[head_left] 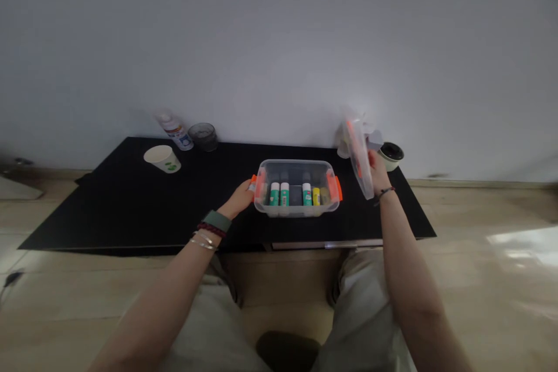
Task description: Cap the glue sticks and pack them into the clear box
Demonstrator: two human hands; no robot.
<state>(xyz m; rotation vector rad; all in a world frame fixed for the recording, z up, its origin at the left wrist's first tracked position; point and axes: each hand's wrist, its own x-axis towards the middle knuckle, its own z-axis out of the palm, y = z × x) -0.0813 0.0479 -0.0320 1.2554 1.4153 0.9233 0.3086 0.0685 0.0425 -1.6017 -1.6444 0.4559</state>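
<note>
Hands, pair, bare: the left hand [239, 199] rests at the near left end of a clear plastic storage box [297, 188], fingers curled closed around the box's orange plastic latch [257, 183]; a second orange latch [333, 188] sits on the opposite end. The right hand [378, 171] is raised, closed on the edge of a clear plastic lid with orange trim [360, 157], which it holds up, tilted nearly on edge, beside the box and apart from it. The box stands open and centred on a black tabletop [108, 212]. Contents, in a row: two white-and-teal glue sticks [279, 194], a dark rectangular item [296, 195], a third white-and-teal glue stick [307, 194], a yellow stick [316, 196] and a tan item [325, 196]; exact kinds of the last three are too small to tell. Along the far edge of the tabletop, left of the box: a white paper cup with green print [162, 158] lying on its side, a white spray bottle with a blue label [176, 132] leaning against the wall, and a round dark glass jar [203, 136]. To the far right, behind the lid: a pale cup with a dark interior [391, 156], tilted, and a whitish object [346, 142], blurred and unidentifiable. Left wrist: green watch band [217, 221], dark beaded bracelet and thin silver bangles [203, 242]. Right wrist: dark cord bracelet [384, 190].
</note>
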